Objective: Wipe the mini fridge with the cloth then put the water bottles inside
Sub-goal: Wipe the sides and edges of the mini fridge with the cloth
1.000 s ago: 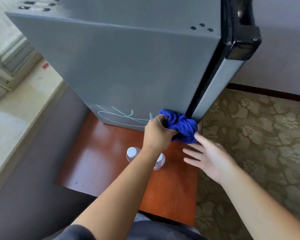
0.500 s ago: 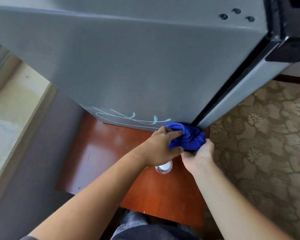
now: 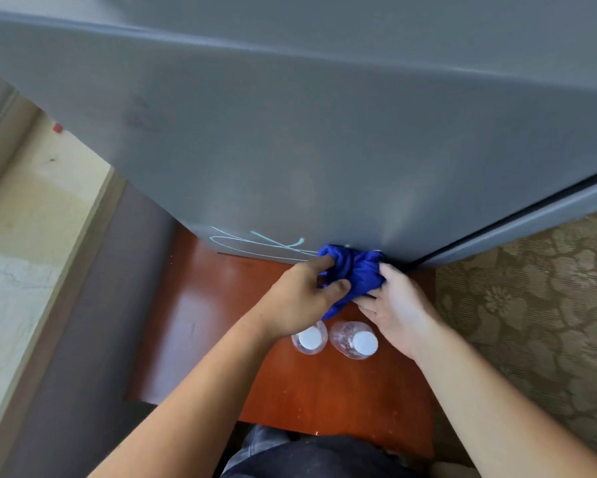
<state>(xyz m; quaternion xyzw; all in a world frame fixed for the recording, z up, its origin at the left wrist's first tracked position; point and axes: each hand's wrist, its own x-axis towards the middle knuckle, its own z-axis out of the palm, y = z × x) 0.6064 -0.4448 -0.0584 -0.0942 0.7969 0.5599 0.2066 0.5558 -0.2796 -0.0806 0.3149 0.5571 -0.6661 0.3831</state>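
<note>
The grey mini fridge (image 3: 290, 132) fills the upper view, its side wall facing me and its door edge at the right. A bunched blue cloth (image 3: 354, 274) sits against the bottom front corner of that wall. My left hand (image 3: 304, 298) grips the cloth from the left, thumb and fingers curled into it. From the right, my right hand (image 3: 397, 305) holds the same cloth. Two clear water bottles with white caps, one (image 3: 310, 338) partly under my left wrist and one (image 3: 357, 341) beside it, stand upright just below the hands.
The fridge stands on a red-brown wooden table (image 3: 324, 384). A light-blue scribble (image 3: 255, 241) marks the wall's lower edge. A pale windowsill (image 3: 31, 219) runs along the left. Patterned carpet (image 3: 531, 322) lies to the right. My dark trousers (image 3: 307, 457) show at the bottom.
The view has moved closer and lower on the fridge. My right hand came in from the open and took hold of the cloth beside my left hand. Both bottles now show.
</note>
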